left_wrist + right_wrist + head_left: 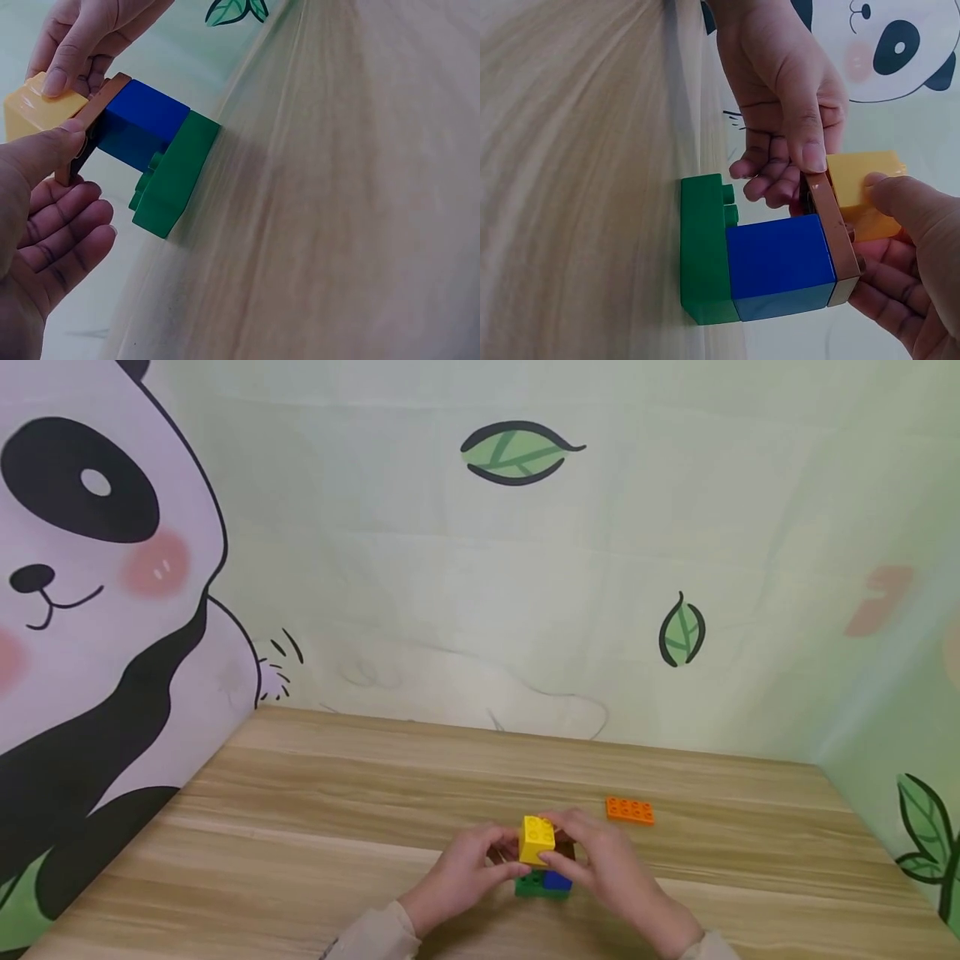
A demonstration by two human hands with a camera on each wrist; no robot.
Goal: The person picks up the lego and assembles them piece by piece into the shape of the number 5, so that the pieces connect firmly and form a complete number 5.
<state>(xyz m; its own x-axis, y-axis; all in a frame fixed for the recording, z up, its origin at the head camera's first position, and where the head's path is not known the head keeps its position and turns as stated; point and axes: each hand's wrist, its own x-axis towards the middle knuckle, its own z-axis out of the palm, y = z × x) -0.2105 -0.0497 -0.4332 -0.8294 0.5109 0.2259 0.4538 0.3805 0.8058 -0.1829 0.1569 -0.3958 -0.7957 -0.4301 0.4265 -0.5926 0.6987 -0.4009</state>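
A green brick (705, 251) stands on the table with a blue brick (781, 259) on its right part; bare green studs show on the left. On the blue brick lies a thin brown plate (832, 232) that juts out leftward over those studs. My left hand (465, 870) pinches the plate's overhanging end, thumb on top, fingers below. My right hand (611, 864) grips a yellow brick (537, 841) between thumb and fingers, at the plate's left end. Whether the yellow brick is fully seated cannot be told. Bare brown studs show beside it in the right wrist view.
An orange plate (630, 811) with studs lies on the wooden table (337, 777), behind and right of my hands. A cloth backdrop (375, 568) with a printed panda and leaves rises along the table's back and sides.
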